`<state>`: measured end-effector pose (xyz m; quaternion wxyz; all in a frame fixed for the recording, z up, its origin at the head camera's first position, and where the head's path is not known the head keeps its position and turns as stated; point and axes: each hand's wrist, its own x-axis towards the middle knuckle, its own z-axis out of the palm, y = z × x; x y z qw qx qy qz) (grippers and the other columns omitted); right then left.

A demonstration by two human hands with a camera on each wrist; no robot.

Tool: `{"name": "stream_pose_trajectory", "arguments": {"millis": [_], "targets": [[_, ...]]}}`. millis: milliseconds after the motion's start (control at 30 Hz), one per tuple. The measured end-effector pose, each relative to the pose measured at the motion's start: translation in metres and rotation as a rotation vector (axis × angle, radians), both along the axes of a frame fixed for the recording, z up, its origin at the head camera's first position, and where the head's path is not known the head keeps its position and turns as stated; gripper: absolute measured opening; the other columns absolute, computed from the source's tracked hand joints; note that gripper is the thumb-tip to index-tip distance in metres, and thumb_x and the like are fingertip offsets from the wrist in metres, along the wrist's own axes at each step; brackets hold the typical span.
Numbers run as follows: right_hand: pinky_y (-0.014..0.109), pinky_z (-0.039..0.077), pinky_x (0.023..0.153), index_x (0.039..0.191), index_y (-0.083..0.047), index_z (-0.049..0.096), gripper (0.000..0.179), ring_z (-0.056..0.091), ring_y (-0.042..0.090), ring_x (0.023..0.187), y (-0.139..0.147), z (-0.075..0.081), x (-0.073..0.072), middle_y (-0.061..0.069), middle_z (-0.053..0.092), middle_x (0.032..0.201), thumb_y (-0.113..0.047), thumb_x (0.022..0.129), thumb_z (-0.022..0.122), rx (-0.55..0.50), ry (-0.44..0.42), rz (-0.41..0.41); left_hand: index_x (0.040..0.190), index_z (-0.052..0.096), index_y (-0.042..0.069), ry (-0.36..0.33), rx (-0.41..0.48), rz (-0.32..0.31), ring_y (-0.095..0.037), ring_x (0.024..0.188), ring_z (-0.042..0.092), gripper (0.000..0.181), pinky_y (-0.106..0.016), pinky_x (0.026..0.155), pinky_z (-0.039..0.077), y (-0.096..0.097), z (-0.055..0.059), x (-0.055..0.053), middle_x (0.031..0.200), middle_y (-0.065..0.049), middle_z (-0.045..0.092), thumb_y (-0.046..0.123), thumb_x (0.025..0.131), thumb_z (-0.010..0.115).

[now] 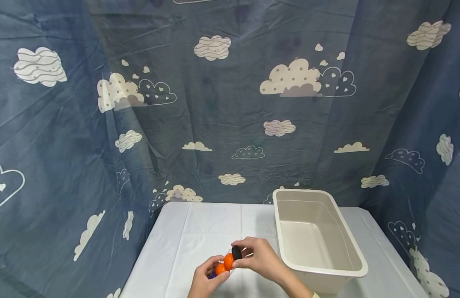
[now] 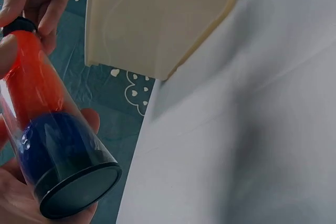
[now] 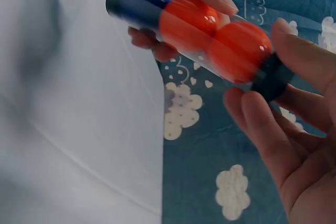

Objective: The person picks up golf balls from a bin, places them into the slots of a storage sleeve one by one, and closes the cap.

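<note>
A clear plastic tube [image 2: 71, 100] holds two orange balls [image 3: 239, 51] and a dark blue ball [image 2: 58, 140], lined up along its length. My left hand [image 1: 205, 281] grips the tube around its side, thumb and fingers on opposite sides. At the upper end sits a black cap [image 3: 272, 77], pinched between the thumb and fingers of my right hand [image 1: 262, 261]. A dark disc [image 2: 81, 192] closes the other end, beside the blue ball. Held at a slant, the tube is over the near part of the table.
A beige plastic tub [image 1: 321, 271] stands on the right side of the table, just beyond my right hand. White cloth [image 1: 192, 231] covers the tabletop. Dark blue cloud-patterned curtains [image 1: 230, 103] hang behind it and on both sides.
</note>
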<state>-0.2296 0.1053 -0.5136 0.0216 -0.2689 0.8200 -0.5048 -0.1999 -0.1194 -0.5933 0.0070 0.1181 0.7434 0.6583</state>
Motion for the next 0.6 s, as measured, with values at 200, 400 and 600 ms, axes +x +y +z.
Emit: {"name": "stream_pose_trajectory", "arguments": {"millis": [200, 400, 600], "targets": [[0.021, 0.053, 0.067, 0.115, -0.012, 0.076, 0.048, 0.064, 0.003, 0.074, 0.003, 0.012, 0.0, -0.01, 0.067, 0.089, -0.037, 0.075, 0.089, 0.186, 0.079, 0.069, 0.121, 0.069, 0.007, 0.02, -0.018, -0.048, -0.014, 0.084, 0.069, 0.035, -0.028, 0.077, 0.056, -0.003, -0.002, 0.003, 0.101, -0.005, 0.073, 0.019, 0.089, 0.078], [0.019, 0.05, 0.063, 0.115, -0.01, 0.076, 0.05, 0.058, 0.0, 0.068, 0.002, 0.014, 0.002, -0.011, 0.067, 0.086, -0.036, 0.075, 0.088, 0.28, 0.084, 0.108, 0.121, 0.069, 0.005, 0.018, -0.003, -0.07, -0.014, 0.084, 0.07, 0.036, -0.027, 0.074, 0.056, -0.005, -0.01, 0.006, 0.1, -0.003, 0.074, 0.019, 0.089, 0.078], [0.017, 0.051, 0.064, 0.114, -0.01, 0.076, 0.05, 0.062, -0.003, 0.073, -0.001, 0.01, 0.006, -0.011, 0.073, 0.094, -0.037, 0.074, 0.088, 0.303, 0.109, 0.131, 0.118, 0.071, 0.002, 0.004, 0.003, -0.058, -0.013, 0.078, 0.069, 0.037, -0.025, 0.07, 0.056, -0.009, -0.014, 0.01, 0.093, -0.002, 0.074, 0.018, 0.086, 0.08]]}}
